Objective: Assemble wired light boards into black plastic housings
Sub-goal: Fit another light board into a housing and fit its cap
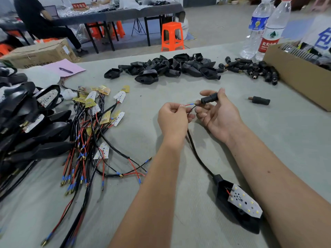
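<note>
left hand (172, 116) pinching red wire end (188, 105) | right hand (217, 112) gripping black connector (209, 99) at centre | black housing (232, 208) with light board (244, 201) on worktop (268, 133), 5 o'clock | loose wired boards (100, 122) at 9 o'clock

White light board (244, 201) sits tilted in its black housing (231, 208) on the table, cable (195, 151) trailing up

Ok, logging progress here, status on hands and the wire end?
Left hand pinches red wire. Right hand holds black connector, wire tip at its mouth. Cable runs to black housing with light board near right forearm. Nothing blocking.
</note>
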A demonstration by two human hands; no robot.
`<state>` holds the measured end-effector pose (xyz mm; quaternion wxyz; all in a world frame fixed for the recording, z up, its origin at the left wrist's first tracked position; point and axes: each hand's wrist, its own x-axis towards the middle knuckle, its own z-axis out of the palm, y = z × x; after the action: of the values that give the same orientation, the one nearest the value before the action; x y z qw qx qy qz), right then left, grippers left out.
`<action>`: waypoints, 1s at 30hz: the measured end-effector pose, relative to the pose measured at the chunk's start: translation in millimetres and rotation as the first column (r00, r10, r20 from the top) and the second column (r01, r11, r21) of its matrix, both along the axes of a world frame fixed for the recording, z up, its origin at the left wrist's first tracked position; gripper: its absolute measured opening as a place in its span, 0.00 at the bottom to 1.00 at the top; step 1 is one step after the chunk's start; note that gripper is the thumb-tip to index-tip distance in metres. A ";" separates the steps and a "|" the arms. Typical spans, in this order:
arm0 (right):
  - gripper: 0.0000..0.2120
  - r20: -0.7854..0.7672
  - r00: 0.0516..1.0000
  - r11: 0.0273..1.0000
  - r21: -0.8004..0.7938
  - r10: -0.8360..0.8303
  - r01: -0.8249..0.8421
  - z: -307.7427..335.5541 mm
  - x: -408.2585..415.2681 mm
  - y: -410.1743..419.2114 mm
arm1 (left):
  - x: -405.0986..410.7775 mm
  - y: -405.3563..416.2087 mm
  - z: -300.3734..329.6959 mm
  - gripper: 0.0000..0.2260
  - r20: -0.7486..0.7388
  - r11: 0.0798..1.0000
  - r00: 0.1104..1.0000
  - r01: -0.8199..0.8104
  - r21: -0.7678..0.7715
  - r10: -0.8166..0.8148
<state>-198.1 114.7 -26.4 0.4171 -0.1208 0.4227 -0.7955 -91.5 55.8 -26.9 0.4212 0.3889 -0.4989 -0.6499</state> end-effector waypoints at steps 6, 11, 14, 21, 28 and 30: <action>0.28 0.014 1.000 1.000 -0.006 0.000 0.000 0.3 -0.5 1.0 | 6.0 -1.9 6.7 0.04 -0.108 0.994 0.991 0.091 0.065 -0.084; 0.27 0.009 1.000 1.000 -0.006 0.009 -0.009 0.7 0.7 1.8 | 6.8 -1.7 5.2 0.08 -0.087 0.991 0.988 0.129 0.022 -0.127; 0.27 0.013 1.000 1.000 -0.009 0.020 -0.020 1.3 0.3 2.5 | 7.7 -1.5 3.2 0.07 -0.060 0.989 0.987 0.146 -0.023 -0.147; 0.26 0.029 0.999 1.000 -0.019 0.015 -0.014 -0.4 -1.5 2.4 | 8.7 -1.4 3.6 0.10 -0.041 0.978 0.979 0.196 -0.069 -0.199; 0.26 0.033 0.999 1.000 -0.019 0.004 -0.004 -1.8 -2.6 1.9 | 9.3 -1.7 4.2 0.10 -0.040 0.973 0.973 0.223 -0.058 -0.225; 0.26 0.035 0.999 1.000 -0.023 0.008 -0.007 -1.8 -2.8 2.0 | 9.6 -1.9 4.9 0.10 -0.032 0.972 0.972 0.229 -0.050 -0.231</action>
<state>-200.9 116.8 -28.2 0.4259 -0.1132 0.4055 -0.8009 -81.9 53.9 -22.1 0.3611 0.3063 -0.5474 -0.6900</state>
